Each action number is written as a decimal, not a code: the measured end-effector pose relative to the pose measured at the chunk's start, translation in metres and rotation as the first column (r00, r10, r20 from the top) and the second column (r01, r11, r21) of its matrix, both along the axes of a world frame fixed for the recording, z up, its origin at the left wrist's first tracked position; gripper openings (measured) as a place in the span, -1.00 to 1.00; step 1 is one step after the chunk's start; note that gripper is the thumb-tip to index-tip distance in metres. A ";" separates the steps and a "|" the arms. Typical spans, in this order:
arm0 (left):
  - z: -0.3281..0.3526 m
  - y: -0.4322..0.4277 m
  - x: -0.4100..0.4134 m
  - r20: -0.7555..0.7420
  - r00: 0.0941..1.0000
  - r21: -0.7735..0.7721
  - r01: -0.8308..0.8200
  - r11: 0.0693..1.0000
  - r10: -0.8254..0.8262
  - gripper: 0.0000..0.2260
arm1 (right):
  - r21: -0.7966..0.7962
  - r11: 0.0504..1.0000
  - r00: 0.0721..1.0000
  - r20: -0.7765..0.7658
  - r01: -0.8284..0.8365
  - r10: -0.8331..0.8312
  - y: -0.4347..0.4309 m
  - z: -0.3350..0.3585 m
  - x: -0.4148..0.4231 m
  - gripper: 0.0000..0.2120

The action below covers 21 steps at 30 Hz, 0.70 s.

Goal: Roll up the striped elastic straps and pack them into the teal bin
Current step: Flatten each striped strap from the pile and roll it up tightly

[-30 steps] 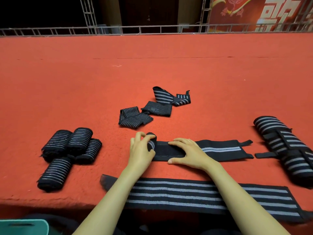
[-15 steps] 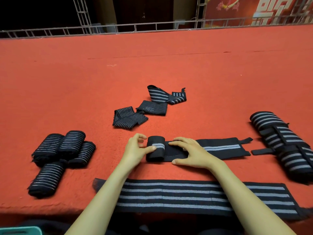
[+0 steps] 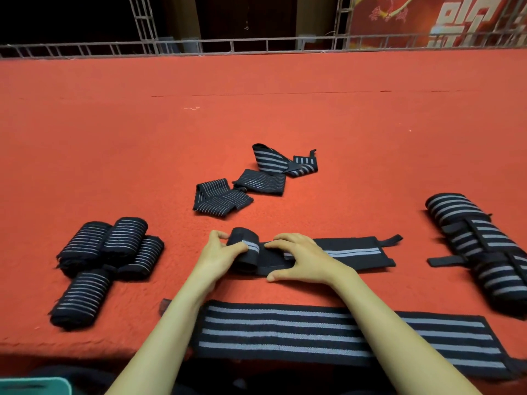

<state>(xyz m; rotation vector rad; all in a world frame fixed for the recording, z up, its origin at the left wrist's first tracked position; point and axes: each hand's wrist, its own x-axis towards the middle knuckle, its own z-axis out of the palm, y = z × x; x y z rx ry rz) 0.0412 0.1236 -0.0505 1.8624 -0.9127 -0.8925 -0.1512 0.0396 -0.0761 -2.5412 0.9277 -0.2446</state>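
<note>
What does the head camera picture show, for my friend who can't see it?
Two bare hands roll up a black striped strap on a red carpet: the left hand grips the rolled end, the right hand presses the flat part. Four rolled straps lie left; a wide flat strap lies nearest.

Woven matt cloth strap (image 3: 342, 252) on rough red carpet (image 3: 256, 115).

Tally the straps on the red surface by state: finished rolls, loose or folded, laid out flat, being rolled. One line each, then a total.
Thin-striped finished rolls, left: 4
Wide-striped rolled bundle, right; how many straps it holds is unclear: 1
Loose folded straps, centre: 3
Wide strap laid flat, near edge: 1
Strap being rolled by left hand and right hand: 1
Total: 10
</note>
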 end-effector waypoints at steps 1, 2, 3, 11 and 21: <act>0.001 0.004 0.010 0.032 0.999 0.006 -0.030 1.000 0.030 -0.55 | -0.002 1.000 1.000 -0.006 -0.010 0.010 0.000 -0.001 0.007 -0.30; 0.001 0.007 0.017 0.083 0.995 0.010 -0.050 0.999 0.049 -0.53 | -0.006 1.000 1.000 -0.012 -0.016 0.016 -0.001 -0.002 0.013 -0.30; 0.000 0.008 0.022 0.144 0.988 0.004 -0.058 0.998 0.057 -0.53 | -0.011 1.000 1.000 -0.016 -0.017 0.017 -0.002 -0.003 0.016 -0.31; -0.014 0.007 -0.023 0.677 0.736 -0.193 0.193 0.962 -0.011 -0.54 | -0.041 0.997 0.998 -0.002 0.064 -0.064 -0.008 -0.005 -0.006 -0.34; -0.011 0.002 -0.028 0.281 0.932 -0.294 0.310 0.904 -0.228 -0.65 | 0.018 0.991 0.989 -0.057 0.136 -0.134 -0.011 0.001 -0.037 -0.29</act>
